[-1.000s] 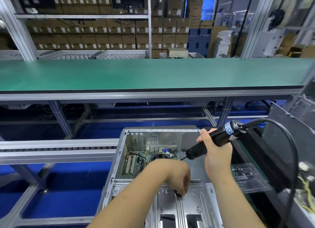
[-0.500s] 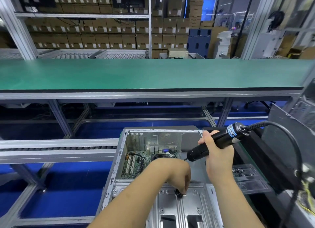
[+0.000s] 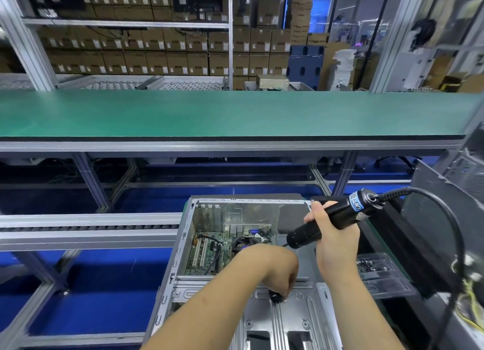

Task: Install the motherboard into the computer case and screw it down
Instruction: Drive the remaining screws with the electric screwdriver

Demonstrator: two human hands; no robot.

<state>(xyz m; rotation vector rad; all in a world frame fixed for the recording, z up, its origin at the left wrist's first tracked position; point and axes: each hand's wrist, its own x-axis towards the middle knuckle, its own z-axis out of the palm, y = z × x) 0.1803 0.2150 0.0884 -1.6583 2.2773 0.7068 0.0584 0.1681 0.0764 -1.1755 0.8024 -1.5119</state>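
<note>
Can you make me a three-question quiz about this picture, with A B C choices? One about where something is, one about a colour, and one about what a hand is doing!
1. Where is the motherboard?
A. on the green bench
B. inside the computer case
C. on the floor

2. What colour is the long bench top?
A. green
B. red
C. yellow

3. What is the right hand doing?
A. lying flat
B. waving
C. gripping the electric screwdriver

Answers: 1 B, the board lies within the metal case walls. 2 A, the top is green. 3 C, fingers wrap the black tool.
</note>
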